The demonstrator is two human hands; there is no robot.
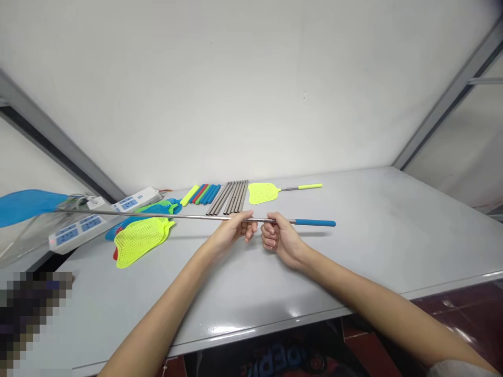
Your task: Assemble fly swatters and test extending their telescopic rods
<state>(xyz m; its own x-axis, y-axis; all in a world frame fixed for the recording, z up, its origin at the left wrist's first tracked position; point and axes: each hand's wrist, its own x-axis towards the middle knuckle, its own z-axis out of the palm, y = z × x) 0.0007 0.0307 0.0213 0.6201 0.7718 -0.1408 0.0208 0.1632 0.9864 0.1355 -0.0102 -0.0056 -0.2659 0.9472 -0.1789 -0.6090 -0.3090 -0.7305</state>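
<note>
A long fly swatter (176, 215) with a blue head, an extended metal rod and a blue grip lies level across both my hands, above the table. My left hand (236, 226) pinches the rod near its middle, thumb on top. Close to the blue grip, my right hand (281, 238) is closed around the rod with curled fingers. The swatter's head reaches the left edge of view. Behind my hands, several bare metal rods (228, 197) lie side by side. Beyond the right hand rests a whole yellow fly swatter (264, 193) with a short rod.
Loose swatter heads, the top one yellow (139, 241), are piled at left. Colored grips (206, 194) lie in a row beside the rods. White power strips (82, 230) run along the table's left side. A white wall (251, 94) stands behind the grey table (393, 230).
</note>
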